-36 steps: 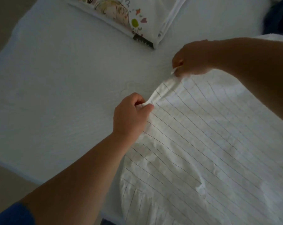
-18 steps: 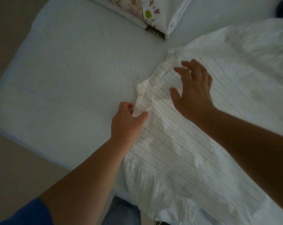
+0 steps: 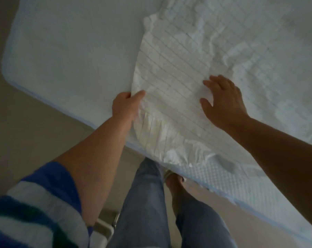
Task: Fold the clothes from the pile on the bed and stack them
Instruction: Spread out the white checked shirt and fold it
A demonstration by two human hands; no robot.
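A white garment with thin dark stripes (image 3: 171, 72) lies spread on the white bed (image 3: 71, 51), and its ruffled hem hangs slightly over the near edge. My left hand (image 3: 126, 104) pinches the garment's left edge near the hem between thumb and fingers. My right hand (image 3: 223, 99) lies flat on the cloth with fingers spread, to the right of the left hand. The garment's upper part is crumpled and runs out of view at the top right.
The bed's near edge (image 3: 76, 120) runs diagonally from left to lower right, with beige floor (image 3: 26, 131) beside it. My legs in jeans (image 3: 148, 203) stand against the bed. A pale metal object (image 3: 107, 224) sits on the floor by my left leg.
My right hand let go of the garment's edge, opened, and slid down the cloth toward the hem. My left hand moved down the left edge. The view tilted down; the printed pillow left the frame.
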